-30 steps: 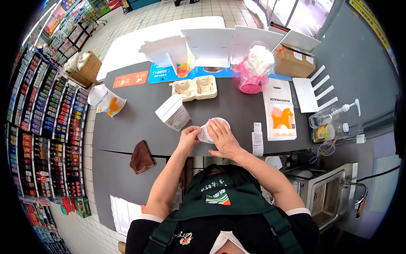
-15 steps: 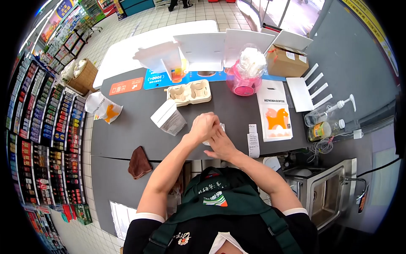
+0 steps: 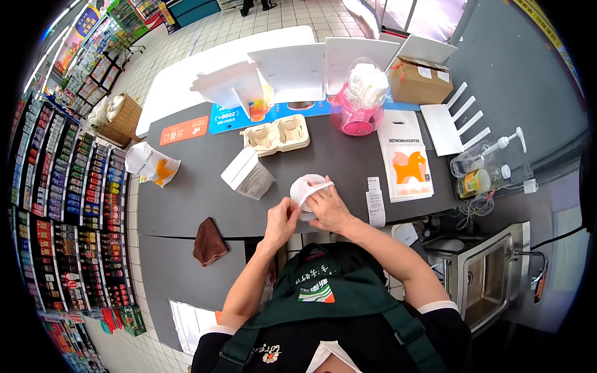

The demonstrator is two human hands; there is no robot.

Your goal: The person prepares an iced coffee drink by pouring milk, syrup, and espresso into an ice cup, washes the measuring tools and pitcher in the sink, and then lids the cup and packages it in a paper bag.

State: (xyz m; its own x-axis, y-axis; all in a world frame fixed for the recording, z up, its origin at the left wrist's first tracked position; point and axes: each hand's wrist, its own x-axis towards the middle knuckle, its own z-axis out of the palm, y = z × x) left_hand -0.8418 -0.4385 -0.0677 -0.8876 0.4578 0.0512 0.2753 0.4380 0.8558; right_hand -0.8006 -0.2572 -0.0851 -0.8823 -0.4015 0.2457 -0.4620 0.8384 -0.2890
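Note:
A white round cup (image 3: 303,185), seen from above, stands near the counter's front edge between my hands. Across its top runs a narrow white strip (image 3: 318,188). My left hand (image 3: 281,222) is closed at the near left side of the cup, with thumb and fingertips pinched at the strip's lower end. From the right, my right hand (image 3: 329,210) curls its fingers over the cup's top and against the strip. The fingers hide part of the cup. Left of it sits a white printed carton (image 3: 249,174), and beyond lies a beige cardboard cup carrier (image 3: 277,135).
To the right lie a receipt (image 3: 375,204) and flat white paper bags (image 3: 404,161) with an orange horse. A pink container (image 3: 357,112), a brown box (image 3: 421,82) and a white router (image 3: 443,127) line the back. Left are a standing paper bag (image 3: 153,163) and a brown cloth (image 3: 209,242).
My hands, earlier crossed close together over the cup, have moved apart. My left hand has come down and nearer to me. The cup's top and the white strip now show.

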